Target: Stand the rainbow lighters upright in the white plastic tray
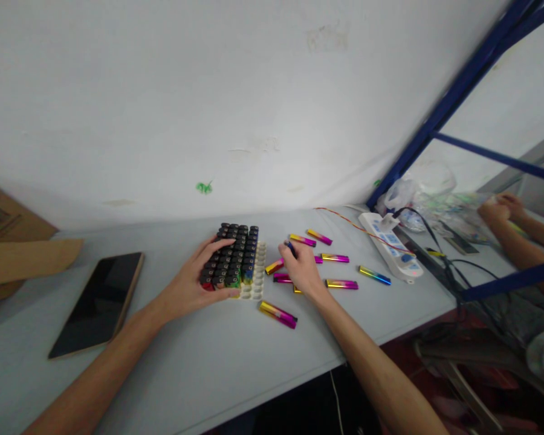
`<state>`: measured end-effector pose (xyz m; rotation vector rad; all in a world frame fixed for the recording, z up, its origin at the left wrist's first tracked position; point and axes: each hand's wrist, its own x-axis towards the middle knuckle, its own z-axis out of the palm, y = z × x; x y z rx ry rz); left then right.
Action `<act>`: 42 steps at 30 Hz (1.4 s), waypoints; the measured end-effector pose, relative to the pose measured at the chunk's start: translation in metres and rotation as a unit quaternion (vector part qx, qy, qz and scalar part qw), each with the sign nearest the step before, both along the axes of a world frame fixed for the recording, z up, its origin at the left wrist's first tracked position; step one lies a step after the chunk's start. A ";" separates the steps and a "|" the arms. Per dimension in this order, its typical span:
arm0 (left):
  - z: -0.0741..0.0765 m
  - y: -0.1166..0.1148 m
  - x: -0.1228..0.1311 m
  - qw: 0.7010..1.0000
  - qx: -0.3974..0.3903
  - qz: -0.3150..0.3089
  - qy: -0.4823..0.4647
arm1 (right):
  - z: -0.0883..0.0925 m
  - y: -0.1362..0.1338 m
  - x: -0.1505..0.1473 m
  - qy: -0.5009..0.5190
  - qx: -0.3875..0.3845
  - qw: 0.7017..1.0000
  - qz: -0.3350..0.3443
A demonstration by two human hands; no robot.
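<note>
My left hand (191, 279) is wrapped around the left side of a pale tray (256, 284) packed with black-topped lighters (236, 254). Its thumb lies along the near edge, and its fingers reach over the tops. At the tray's right side, bare pale sockets show. To the right, my right hand (299, 266) is closed on a small lighter (290, 246); only its dark blue end shows. Beneath and around that hand lie several shiny yellow-and-magenta lighter sleeves (278, 315). A yellow-and-blue sleeve (374, 275) lies farther right.
A dark tablet (98, 302) lies on the left, beside a cardboard box (22, 260). At the right stand a white power strip (390, 248) with cables and a blue metal frame (444, 99). Beyond it, another person's hands (503, 208) are near plastic bags (417, 199).
</note>
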<state>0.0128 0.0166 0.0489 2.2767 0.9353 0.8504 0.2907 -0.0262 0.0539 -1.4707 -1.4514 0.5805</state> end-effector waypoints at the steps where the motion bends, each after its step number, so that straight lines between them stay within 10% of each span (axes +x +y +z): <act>1: 0.000 0.000 0.000 1.000 0.001 0.001 0.000 | 0.000 0.000 0.000 0.000 -0.002 1.000 0.008; 13: 0.002 -0.002 0.002 1.000 0.001 -0.006 -0.012 | 0.018 -0.016 0.003 -0.133 0.120 0.974 0.139; 20: 0.004 -0.003 0.003 1.000 -0.005 -0.016 -0.016 | 0.017 -0.027 -0.005 -0.150 0.052 0.961 0.228; 42: 0.004 0.000 0.003 1.000 0.003 -0.001 -0.002 | 0.018 -0.030 -0.025 -0.308 0.035 0.921 0.236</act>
